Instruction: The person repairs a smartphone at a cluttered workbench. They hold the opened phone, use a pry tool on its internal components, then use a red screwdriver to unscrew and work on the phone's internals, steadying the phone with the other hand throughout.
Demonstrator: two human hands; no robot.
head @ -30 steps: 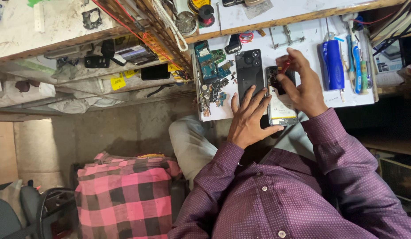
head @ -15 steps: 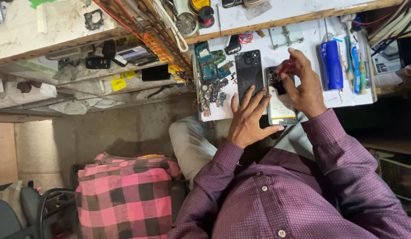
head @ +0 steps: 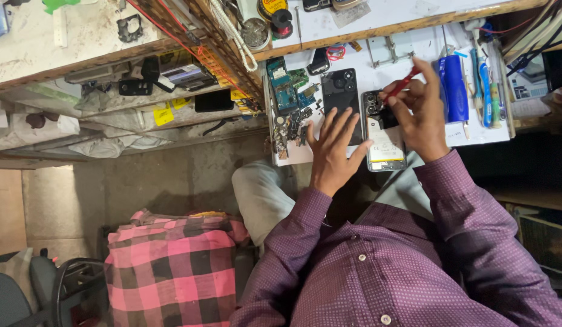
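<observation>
While the left hand [head: 332,151] lay spread, fingers apart, its fingertips resting on the black back cover [head: 341,100] and against the opened phone [head: 382,130], the right hand [head: 420,115] pinched a red screwdriver [head: 405,85] over that phone's upper end. Both phone parts sat on the white work mat [head: 414,48]. At nine o'clock from the cover lay green circuit boards [head: 287,91]; at three o'clock from the right hand, a blue tool [head: 455,88].

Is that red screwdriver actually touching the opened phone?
Cannot tell. In the head view the right hand holds the red screwdriver angled down toward the top of the opened phone, but the tip is too small to see.
</observation>
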